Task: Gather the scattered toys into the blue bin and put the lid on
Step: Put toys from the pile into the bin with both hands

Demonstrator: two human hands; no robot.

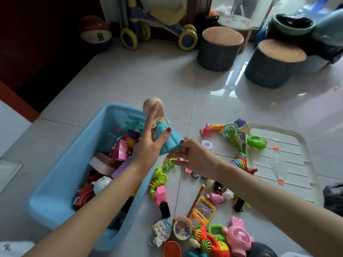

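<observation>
My left grip (148, 145) holds the doll (163, 134) by its teal skirt, thumb across and fingers straight, over the blue bin's (61, 175) far-right rim; head points far. The right grip (193, 154), fingers relaxed, touches the hem.

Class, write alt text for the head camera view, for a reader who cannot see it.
A person's left hand holds a doll in a blue dress over the blue bin, already part-filled with toys, while the right hand reaches toward the dress hem. More toys lie scattered on the tiled floor beside a clear lid.
</observation>
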